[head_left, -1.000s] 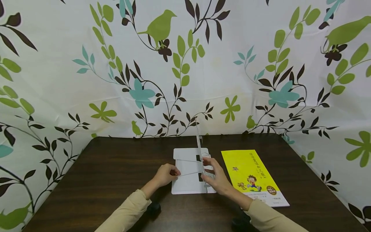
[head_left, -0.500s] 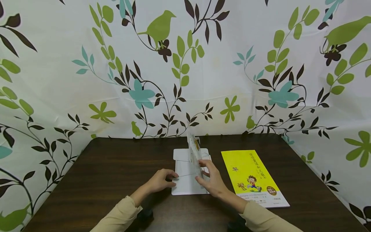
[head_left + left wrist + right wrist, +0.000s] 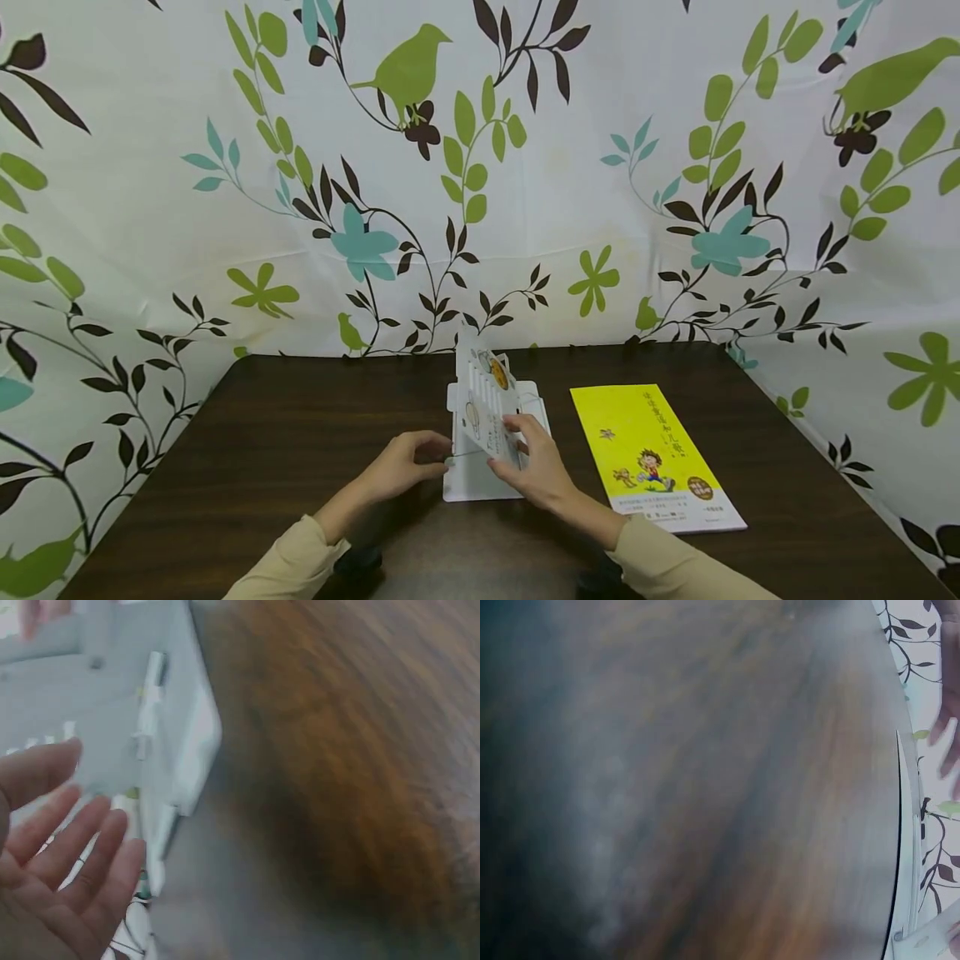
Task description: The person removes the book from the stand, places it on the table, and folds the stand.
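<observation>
A white folding book stand (image 3: 459, 487) lies on the table with its flat base down. Its printed upper panel (image 3: 487, 400), which has slots and cartoon drawings, is raised and leans to the left. My right hand (image 3: 543, 471) holds this panel by its lower right edge, the thumb in front. A thin wire crosses the base. My left hand (image 3: 401, 468) is beside the base's left edge. In the left wrist view that hand (image 3: 67, 877) has its fingers extended and grips nothing. The right wrist view catches only a thin edge of the stand (image 3: 906, 862).
A yellow children's book (image 3: 652, 450) lies flat to the right of the stand. The dark wooden table (image 3: 315, 417) reaches back to a patterned curtain (image 3: 555, 208) with birds and leaves.
The panel has swung from nearly edge-on to leaning left, so its printed face shows. My left hand has let go of the wire and drawn slightly left.
</observation>
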### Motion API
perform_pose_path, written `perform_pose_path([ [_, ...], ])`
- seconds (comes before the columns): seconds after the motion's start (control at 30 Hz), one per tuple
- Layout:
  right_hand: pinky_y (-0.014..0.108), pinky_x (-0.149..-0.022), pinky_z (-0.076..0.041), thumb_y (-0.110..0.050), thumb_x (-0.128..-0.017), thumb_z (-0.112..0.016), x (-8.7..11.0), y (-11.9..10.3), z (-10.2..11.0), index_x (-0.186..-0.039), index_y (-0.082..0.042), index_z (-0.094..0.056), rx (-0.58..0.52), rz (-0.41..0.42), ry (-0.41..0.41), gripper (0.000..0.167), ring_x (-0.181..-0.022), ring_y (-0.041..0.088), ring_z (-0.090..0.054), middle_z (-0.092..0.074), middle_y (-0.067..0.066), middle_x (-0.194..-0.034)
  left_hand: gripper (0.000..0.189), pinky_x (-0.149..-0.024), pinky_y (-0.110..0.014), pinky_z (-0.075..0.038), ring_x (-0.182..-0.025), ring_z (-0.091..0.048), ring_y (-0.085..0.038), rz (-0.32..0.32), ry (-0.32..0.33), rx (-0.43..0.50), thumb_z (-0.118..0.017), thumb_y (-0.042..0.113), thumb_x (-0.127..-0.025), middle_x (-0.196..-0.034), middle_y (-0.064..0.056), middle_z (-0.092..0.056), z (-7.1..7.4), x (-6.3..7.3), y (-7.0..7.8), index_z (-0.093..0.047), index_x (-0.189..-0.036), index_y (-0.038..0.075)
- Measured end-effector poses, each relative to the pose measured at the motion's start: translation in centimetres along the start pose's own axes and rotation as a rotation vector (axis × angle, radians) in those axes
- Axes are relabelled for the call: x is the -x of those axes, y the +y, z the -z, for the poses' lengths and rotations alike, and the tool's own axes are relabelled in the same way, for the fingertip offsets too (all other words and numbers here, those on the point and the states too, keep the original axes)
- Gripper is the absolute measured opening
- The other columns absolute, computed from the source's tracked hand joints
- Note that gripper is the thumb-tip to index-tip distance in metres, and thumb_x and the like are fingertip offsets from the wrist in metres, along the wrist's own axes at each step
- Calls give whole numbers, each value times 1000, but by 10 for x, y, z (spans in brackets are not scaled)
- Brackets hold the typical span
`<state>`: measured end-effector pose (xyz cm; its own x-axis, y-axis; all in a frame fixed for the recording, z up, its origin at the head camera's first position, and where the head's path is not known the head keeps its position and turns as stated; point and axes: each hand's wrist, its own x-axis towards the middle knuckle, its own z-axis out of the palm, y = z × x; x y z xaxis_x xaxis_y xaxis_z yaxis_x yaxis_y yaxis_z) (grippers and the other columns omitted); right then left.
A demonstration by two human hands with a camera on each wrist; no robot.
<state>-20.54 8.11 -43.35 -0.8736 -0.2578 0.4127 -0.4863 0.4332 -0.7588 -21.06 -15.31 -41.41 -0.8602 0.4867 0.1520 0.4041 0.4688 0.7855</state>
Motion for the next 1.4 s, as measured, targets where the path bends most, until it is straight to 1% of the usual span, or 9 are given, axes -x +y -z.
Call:
perform_pose_path([
  [0.17, 42, -82, -49, -23, -74, -71, 0, -3, -3, -120, -7, -50, 45, -3, -18, 52, -99, 19, -49, -51, 4, -112, 52, -77, -39, -51, -97, -57, -29, -29, 150, 165, -72, 10, -77, -113, -18, -59, 13, 3, 15, -50, -122, -3],
  [0.27, 38, -82, -49, -25, -73, -71, 0, -4, -4, -120, -8, -51, 67, -8, -20, 54, -99, 18, -49, -51, 3, -113, 61, -78, -40, -50, -98, -57, -27, -32, 215, 205, -74, 11, -74, -115, -16, -59, 19, 4, 23, -47, -127, 0],
  [0.4, 34, -80, -49, -31, -73, -71, 0, -4, -6, -119, -9, -52, 113, -14, -21, 55, -96, 15, -49, -52, 1, -111, 66, -79, -37, -50, -99, -57, -26, -51, 241, 208, -75, 13, -73, -115, -14, -58, 21, 7, 31, -44, -130, 3],
  [0.57, 29, -75, -49, -35, -73, -71, -1, -4, -7, -118, -7, -52, 163, 3, -19, 56, -91, 13, -48, -53, 2, -108, 68, -77, -35, -50, -96, -58, -23, -79, 258, 220, -77, 12, -71, -112, -13, -60, 18, 6, 35, -44, -131, 5],
  [0.8, 26, -72, -46, -38, -72, -72, -1, -6, -8, -118, -5, -51, 186, -6, -38, 60, -91, 14, -47, -52, 3, -107, 70, -75, -29, -51, -93, -59, -19, -48, 303, 242, -78, 9, -69, -106, -13, -62, 10, 6, 36, -45, -131, 3],
  [0.9, 27, -73, -48, -37, -71, -73, -1, -8, -6, -118, -5, -51, 146, -30, -58, 62, -90, 14, -47, -52, 4, -109, 69, -75, -28, -51, -93, -58, -19, -41, 315, 264, -77, 8, -69, -104, -14, -62, 9, 7, 36, -46, -131, 2],
  [1.13, 40, -88, -46, -39, -71, -75, -5, -8, 1, -121, -4, -48, -3, -132, -167, 67, -97, 19, -48, -49, 8, -116, 69, -74, -25, -51, -87, -62, -19, -3, 318, 313, -76, 4, -69, -105, -17, -61, 9, 10, 34, -46, -131, 0],
  [1.3, 41, -95, -40, -32, -73, -75, -5, -3, 11, -127, -2, -45, -138, -231, -227, 68, -108, 25, -47, -47, 12, -122, 68, -75, -27, -51, -86, -63, -20, 21, 322, 321, -77, 3, -69, -105, -18, -62, 9, 11, 32, -47, -130, 0],
  [1.4, 39, -94, -41, -28, -76, -73, -2, 0, 18, -127, -1, -45, -190, -263, -253, 64, -108, 25, -47, -48, 13, -121, 68, -75, -28, -52, -87, -62, -18, 26, 323, 331, -76, 0, -68, -104, -19, -62, 10, 13, 30, -46, -129, -2],
])
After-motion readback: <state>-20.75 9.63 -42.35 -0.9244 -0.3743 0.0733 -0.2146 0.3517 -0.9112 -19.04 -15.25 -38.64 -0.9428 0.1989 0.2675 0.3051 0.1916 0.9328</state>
